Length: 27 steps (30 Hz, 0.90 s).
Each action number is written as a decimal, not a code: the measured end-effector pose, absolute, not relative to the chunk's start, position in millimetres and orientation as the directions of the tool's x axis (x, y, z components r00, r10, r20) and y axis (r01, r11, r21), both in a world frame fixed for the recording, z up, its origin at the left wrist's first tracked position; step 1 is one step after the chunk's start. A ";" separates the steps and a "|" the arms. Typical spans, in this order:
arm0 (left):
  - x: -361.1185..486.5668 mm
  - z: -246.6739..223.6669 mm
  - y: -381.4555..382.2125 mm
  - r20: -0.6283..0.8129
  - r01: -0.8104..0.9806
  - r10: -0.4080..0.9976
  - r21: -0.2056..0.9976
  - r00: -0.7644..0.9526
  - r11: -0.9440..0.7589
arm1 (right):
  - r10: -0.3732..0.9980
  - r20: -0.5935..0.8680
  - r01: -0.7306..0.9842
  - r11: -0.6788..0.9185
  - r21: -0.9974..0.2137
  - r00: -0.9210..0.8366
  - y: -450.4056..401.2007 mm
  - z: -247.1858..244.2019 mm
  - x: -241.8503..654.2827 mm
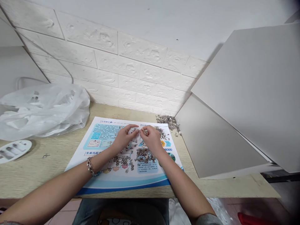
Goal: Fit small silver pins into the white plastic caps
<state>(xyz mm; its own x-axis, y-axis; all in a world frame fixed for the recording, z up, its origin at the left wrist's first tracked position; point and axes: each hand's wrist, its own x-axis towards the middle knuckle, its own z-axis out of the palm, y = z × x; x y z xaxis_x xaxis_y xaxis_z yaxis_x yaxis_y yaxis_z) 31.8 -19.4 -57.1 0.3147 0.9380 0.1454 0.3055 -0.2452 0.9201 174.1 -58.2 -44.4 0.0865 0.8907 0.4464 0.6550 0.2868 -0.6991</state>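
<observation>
Both hands meet above a printed sheet [103, 182] lying on the table. My left hand [126, 136], with a chain bracelet [90, 166] at the wrist, is closed on a small whitish plastic piece [134, 138]; its exact kind is unclear. Right beside it, my right hand [151, 139] is closed in a pinch at the edge of that piece. Whatever lies between its fingertips is too small to name. Under and around the hands, small silvery metal pieces [145, 155] are scattered in loose clusters on the sheet.
A pile of small metal pieces [168, 122] lies by the wall. At left are a translucent plastic bag [47, 109] and a white oval tray [15, 150] holding dark items. Large grey-white boards [222, 137] stand at right. The table's front edge is near my lap.
</observation>
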 end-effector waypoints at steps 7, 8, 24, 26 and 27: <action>32.6 -60.8 -17.2 0.142 0.247 0.942 0.943 0.305 -0.222 | 0.966 0.183 0.475 0.077 -0.877 0.181 -55.3 -41.8 176.0; 32.7 -61.2 -16.9 0.146 0.239 0.942 0.945 0.303 -0.224 | 0.971 0.161 0.455 0.064 -0.888 0.178 -54.2 -42.7 176.9; 33.4 -61.2 -18.0 0.182 0.246 0.932 0.932 0.313 -0.265 | 0.985 0.044 0.371 -0.020 -0.929 0.164 -49.8 -46.7 181.5; 33.5 -61.7 -17.7 0.192 0.250 0.930 0.928 0.314 -0.277 | 0.987 0.040 0.375 -0.021 -0.927 0.155 -50.0 -46.2 181.3; 33.5 -62.2 -17.3 0.194 0.252 0.930 0.927 0.312 -0.278 | 0.988 0.039 0.379 -0.021 -0.925 0.151 -50.1 -46.0 181.3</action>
<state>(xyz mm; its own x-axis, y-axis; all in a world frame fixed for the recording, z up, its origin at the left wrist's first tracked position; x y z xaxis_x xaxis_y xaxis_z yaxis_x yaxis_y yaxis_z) 33.5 -17.3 -62.2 0.3121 0.9300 0.1939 0.2522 -0.2779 0.9269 181.3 -50.1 -46.0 0.1505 0.9878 0.0390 0.3788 -0.0212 -0.9252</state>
